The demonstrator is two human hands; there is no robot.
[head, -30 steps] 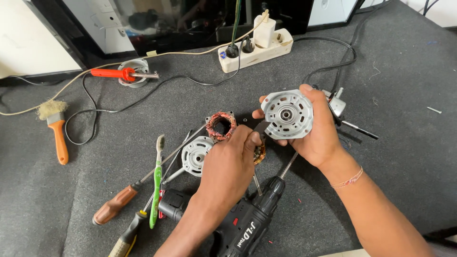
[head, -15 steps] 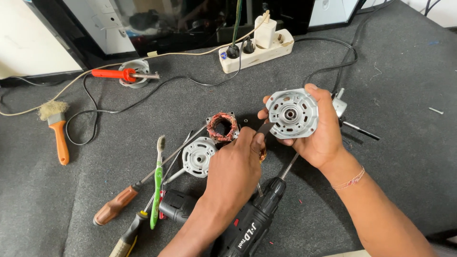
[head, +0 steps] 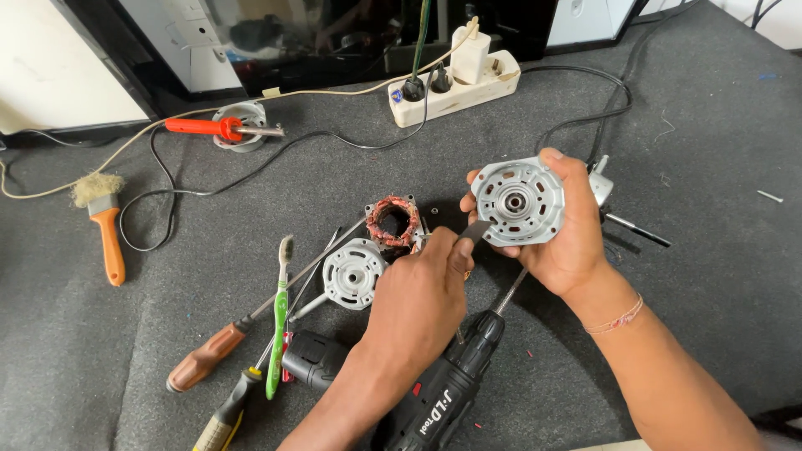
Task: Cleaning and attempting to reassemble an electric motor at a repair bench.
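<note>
Left hand [head: 422, 292] pinching a small flat metal blade [head: 474, 231], tip touching the rim of a round grey motor end cover [head: 518, 201]. Right hand [head: 568, 238] gripping that cover from behind, face toward the camera, above the mat. Lying nearest: black cordless drill [head: 443, 397], screwdrivers, green toothbrush [head: 278, 313]. Resting mid-mat: second end cover [head: 354, 273], copper-wound stator [head: 393, 220]. Sitting farthest: orange-handled brush [head: 104, 225], red soldering iron [head: 209, 128], white power strip [head: 455, 88].

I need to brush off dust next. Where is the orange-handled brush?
The orange-handled brush lies at the far left of the head view on the dark mat, below the red-handled soldering iron, far from both hands.
</note>
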